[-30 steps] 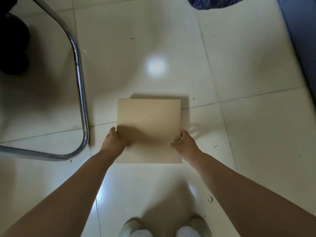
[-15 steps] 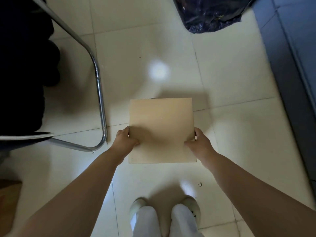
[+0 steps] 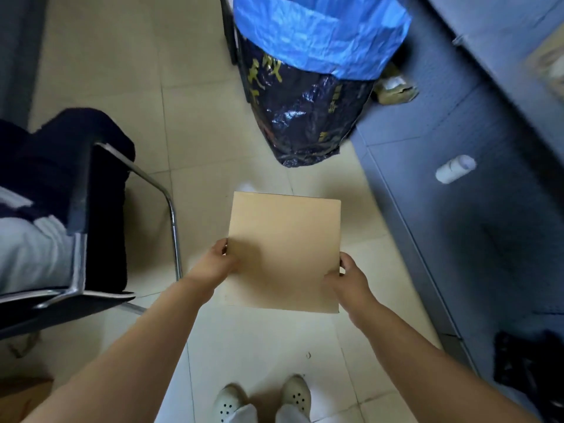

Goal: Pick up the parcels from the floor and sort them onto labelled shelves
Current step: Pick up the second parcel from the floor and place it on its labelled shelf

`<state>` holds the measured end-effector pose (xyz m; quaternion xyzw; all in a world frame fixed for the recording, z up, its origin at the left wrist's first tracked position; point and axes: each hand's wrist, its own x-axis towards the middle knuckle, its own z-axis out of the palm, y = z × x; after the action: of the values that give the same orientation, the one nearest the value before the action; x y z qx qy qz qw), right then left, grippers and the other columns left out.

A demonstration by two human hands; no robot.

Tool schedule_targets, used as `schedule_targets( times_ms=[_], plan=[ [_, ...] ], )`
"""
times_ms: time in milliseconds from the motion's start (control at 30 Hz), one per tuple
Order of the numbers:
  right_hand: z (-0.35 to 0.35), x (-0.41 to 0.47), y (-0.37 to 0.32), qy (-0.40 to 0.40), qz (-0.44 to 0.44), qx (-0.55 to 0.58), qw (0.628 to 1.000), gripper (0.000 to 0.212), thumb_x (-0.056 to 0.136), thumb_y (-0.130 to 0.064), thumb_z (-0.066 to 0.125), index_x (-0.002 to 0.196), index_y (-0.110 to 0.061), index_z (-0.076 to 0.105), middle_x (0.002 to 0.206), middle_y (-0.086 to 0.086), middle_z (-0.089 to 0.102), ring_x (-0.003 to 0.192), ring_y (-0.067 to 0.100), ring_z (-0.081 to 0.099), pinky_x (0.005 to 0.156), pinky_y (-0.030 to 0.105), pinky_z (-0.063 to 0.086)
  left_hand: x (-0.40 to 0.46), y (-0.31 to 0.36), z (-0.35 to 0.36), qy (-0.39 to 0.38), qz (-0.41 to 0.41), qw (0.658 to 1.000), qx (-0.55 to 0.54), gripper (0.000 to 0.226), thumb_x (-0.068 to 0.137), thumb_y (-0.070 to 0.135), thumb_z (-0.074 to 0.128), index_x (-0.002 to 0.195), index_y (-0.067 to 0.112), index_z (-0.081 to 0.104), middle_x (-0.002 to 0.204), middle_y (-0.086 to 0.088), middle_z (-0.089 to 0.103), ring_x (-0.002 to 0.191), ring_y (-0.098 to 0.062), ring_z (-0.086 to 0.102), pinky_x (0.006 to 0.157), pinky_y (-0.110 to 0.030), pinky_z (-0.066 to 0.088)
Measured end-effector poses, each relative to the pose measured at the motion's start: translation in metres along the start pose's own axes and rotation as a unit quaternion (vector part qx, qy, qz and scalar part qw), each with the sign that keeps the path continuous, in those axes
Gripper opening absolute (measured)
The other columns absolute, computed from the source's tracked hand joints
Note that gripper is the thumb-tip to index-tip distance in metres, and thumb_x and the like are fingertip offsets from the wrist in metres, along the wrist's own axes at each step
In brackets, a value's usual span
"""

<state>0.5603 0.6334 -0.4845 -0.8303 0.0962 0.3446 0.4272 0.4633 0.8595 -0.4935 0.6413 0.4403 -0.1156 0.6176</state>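
A flat tan cardboard parcel [image 3: 283, 239] is held level above the tiled floor, well off the ground. My left hand [image 3: 215, 264] grips its left edge near the closest corner, thumb on top. On the opposite edge my right hand [image 3: 348, 277] holds it the same way. The parcel's top face is plain, with no label showing. A dark blue shelf unit [image 3: 476, 209] runs along the right side, and a white roll [image 3: 454, 168] lies on its low shelf.
A chair with a chrome frame [image 3: 171, 215] and dark clothing on it stands at the left. A big dark sack with a blue liner [image 3: 308, 71] stands ahead. A crumpled brown parcel [image 3: 393, 87] lies behind it. My feet in white shoes [image 3: 262, 398] are below.
The parcel has risen from the floor in both hands. The view has tilted up, bringing the sack, the chair seat and the shelf unit into sight.
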Motion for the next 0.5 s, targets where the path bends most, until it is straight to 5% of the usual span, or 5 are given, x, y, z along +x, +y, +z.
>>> schedule_targets(
  times_ms=[133, 300, 500],
  plan=[
    [-0.052, -0.061, -0.047, 0.034, -0.016, 0.034, 0.999, 0.038, 0.081, -0.02, 0.044, 0.113, -0.038, 0.051, 0.102, -0.005, 0.063, 0.093, 0.018, 0.06, 0.076, 0.034, 0.05, -0.07, 0.068, 0.002, 0.002, 0.053, 0.998, 0.013, 0.036, 0.064, 0.025, 0.049, 0.097, 0.031, 0.06, 0.097, -0.001, 0.066, 0.094, -0.025, 0.061, 0.088, -0.037, 0.049],
    [-0.115, -0.129, -0.094, 0.044, -0.047, 0.053, 0.997, 0.038, 0.08, -0.017, 0.043, 0.11, -0.038, 0.054, 0.101, -0.011, 0.064, 0.094, 0.017, 0.061, 0.067, 0.029, 0.047, -0.144, 0.13, 0.006, -0.005, 0.106, 0.994, 0.015, 0.038, 0.083, 0.006, 0.046, 0.113, 0.026, 0.059, 0.097, 0.009, 0.063, 0.089, -0.014, 0.058, 0.073, -0.02, 0.044],
    [-0.173, -0.196, -0.129, 0.076, -0.102, 0.052, 0.991, 0.031, 0.08, -0.016, 0.049, 0.102, -0.036, 0.057, 0.099, -0.015, 0.062, 0.09, 0.01, 0.058, 0.073, 0.027, 0.046, -0.218, 0.184, 0.005, -0.031, 0.163, 0.985, 0.047, 0.051, 0.066, 0.02, 0.042, 0.113, 0.025, 0.061, 0.105, 0.0, 0.066, 0.077, -0.011, 0.058, 0.058, -0.02, 0.042]
  ],
)
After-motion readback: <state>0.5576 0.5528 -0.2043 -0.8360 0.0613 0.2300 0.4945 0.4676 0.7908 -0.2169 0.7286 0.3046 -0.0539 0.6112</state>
